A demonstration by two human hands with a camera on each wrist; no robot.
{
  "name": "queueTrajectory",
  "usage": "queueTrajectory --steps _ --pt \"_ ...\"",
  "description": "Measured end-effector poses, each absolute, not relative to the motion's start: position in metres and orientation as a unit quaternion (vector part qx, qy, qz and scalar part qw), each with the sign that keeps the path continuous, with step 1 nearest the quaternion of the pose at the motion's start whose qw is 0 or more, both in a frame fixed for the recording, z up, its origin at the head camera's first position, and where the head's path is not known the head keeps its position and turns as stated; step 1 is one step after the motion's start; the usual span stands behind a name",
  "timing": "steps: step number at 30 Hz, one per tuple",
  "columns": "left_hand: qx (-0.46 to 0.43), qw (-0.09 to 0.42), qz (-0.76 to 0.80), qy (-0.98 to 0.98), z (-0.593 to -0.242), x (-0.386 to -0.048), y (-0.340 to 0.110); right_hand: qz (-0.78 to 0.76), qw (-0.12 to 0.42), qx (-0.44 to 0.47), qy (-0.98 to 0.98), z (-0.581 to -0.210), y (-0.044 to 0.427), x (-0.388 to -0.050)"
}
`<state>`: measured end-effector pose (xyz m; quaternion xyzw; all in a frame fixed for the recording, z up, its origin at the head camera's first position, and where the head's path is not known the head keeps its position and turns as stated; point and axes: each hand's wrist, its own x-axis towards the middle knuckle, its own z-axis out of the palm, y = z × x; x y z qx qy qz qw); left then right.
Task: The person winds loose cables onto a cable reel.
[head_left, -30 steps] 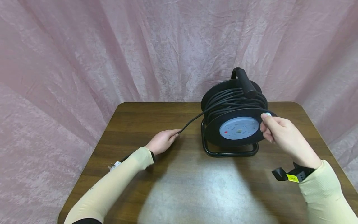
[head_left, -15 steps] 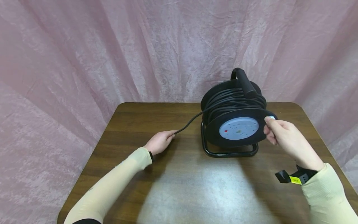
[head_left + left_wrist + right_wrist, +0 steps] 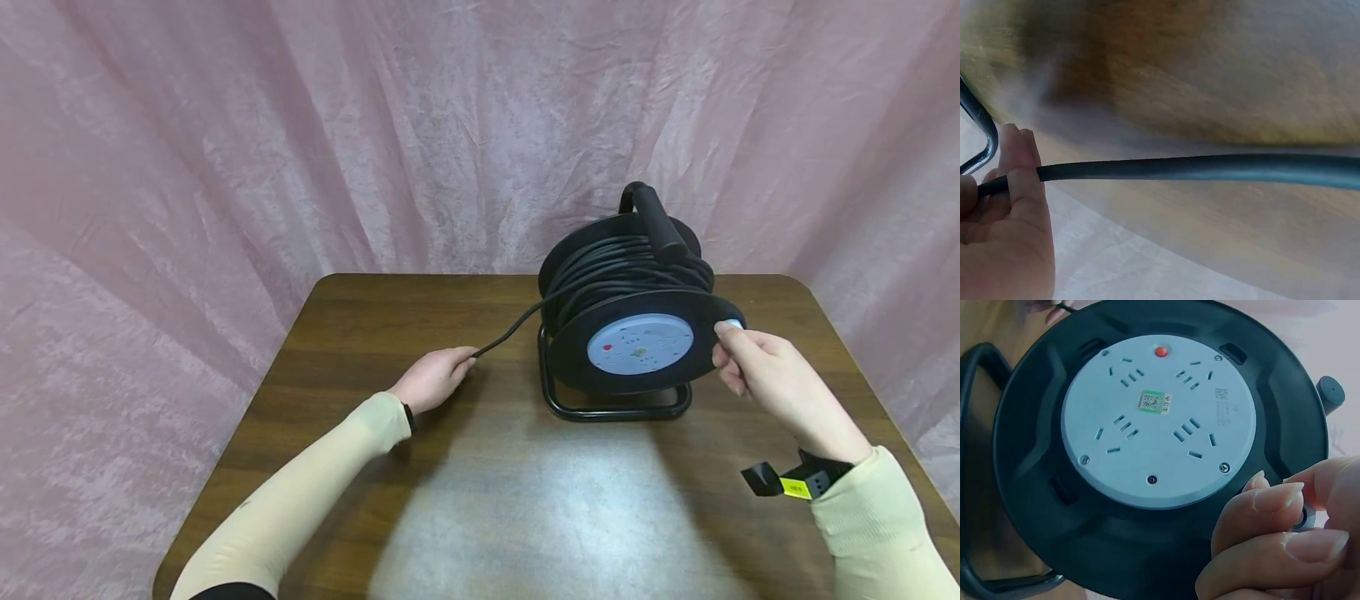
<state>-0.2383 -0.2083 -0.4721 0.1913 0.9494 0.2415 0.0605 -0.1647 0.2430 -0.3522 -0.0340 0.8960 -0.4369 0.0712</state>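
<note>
A black cable reel point(image 3: 573, 362) stands on its tubular frame at the right rear of the table, thickly wound with black cable point(image 3: 517, 325). On its front disc sits a pale round socket panel point(image 3: 641, 354) with a red button point(image 3: 1160, 352). My right hand point(image 3: 768, 371) pinches a small whitish knob point(image 3: 733, 323) near the disc's right rim; curled fingers partly cover it in the right wrist view. Left of the reel, my left hand point(image 3: 435, 379) holds the free run of cable between thumb and fingers, and in the left wrist view the cable point(image 3: 1197, 167) stretches past the fingers.
The brown wooden table point(image 3: 525, 500) has rounded back corners. A pink curtain point(image 3: 450, 133) hangs behind it. The reel's carry handle point(image 3: 660, 225) rises above the drum, and its base tube point(image 3: 618, 412) rests on the tabletop.
The front disc has turned slightly clockwise; my right hand has moved down and right with the knob. A plug seen beside my left forearm earlier is now out of sight.
</note>
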Motion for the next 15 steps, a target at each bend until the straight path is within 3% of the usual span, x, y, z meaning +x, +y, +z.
queueTrajectory --steps 15 --pt "0.195 0.044 0.2 0.959 -0.457 -0.237 -0.227 -0.442 0.076 -0.033 0.893 -0.367 0.25 -0.166"
